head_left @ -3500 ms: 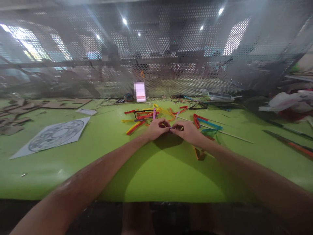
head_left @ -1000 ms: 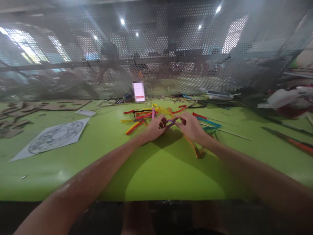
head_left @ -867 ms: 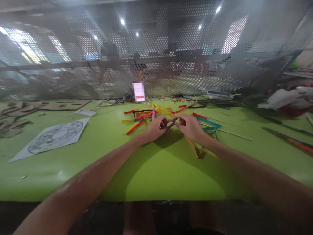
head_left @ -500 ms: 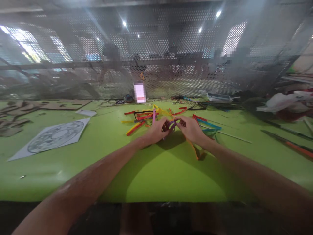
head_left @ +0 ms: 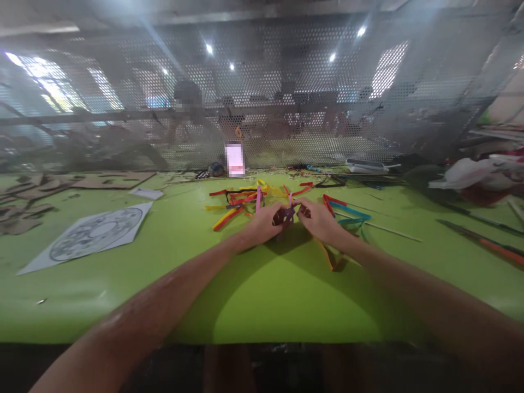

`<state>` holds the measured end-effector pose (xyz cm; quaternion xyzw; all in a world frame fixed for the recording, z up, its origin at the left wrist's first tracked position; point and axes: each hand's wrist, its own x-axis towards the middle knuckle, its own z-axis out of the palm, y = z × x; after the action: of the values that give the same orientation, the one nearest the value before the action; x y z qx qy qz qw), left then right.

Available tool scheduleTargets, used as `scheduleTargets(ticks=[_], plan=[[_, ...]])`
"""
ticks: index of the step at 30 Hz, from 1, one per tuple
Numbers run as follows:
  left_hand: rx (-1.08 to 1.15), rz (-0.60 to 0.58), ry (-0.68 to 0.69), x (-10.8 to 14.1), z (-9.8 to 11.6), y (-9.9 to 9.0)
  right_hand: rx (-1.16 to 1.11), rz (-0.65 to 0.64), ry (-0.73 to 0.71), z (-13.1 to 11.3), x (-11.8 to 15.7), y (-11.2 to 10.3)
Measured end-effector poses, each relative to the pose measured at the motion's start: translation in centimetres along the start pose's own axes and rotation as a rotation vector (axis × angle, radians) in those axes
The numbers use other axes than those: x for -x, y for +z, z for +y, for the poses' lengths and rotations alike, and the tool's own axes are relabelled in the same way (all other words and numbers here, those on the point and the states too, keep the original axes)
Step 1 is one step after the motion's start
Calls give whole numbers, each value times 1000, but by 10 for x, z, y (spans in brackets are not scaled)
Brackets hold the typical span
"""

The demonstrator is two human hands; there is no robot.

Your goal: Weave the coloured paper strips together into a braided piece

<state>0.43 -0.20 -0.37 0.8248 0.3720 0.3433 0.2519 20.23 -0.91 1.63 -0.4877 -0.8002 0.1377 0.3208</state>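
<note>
Holding a purple strip (head_left: 289,214), the left grip (head_left: 262,222) is pinched closed. The strip pokes out to the right, above the green surface (head_left: 254,311). The right grip (head_left: 317,217), nearly closed, is right by the strip; one cannot tell if it has hold too.

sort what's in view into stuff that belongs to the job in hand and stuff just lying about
In the job:
purple strip, between left hand and right hand
coloured strips nearby, probably

Seemingly just lying about:
printed sheet
cardboard pieces
white plastic bag
</note>
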Motion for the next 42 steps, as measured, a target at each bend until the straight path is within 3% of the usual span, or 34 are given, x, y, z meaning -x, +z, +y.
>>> scheduleTargets(ticks=[5, 16, 24, 31, 42], plan=[[-86, 4, 46, 0, -2, 0, -19, 5, 28, -4, 1, -2], [-180, 2, 77, -2, -6, 0, -105, 23, -108, -8, 3, 2], [-123, 10, 41, -3, -9, -1, -226, 206, -38, -6, 2, -3], [-108, 5, -42, -4, -10, -2, -192, 409, -99, 4, -8, -11], [-175, 50, 30, -4, -9, -2, -250, 421, 21, 12, -10, -10]])
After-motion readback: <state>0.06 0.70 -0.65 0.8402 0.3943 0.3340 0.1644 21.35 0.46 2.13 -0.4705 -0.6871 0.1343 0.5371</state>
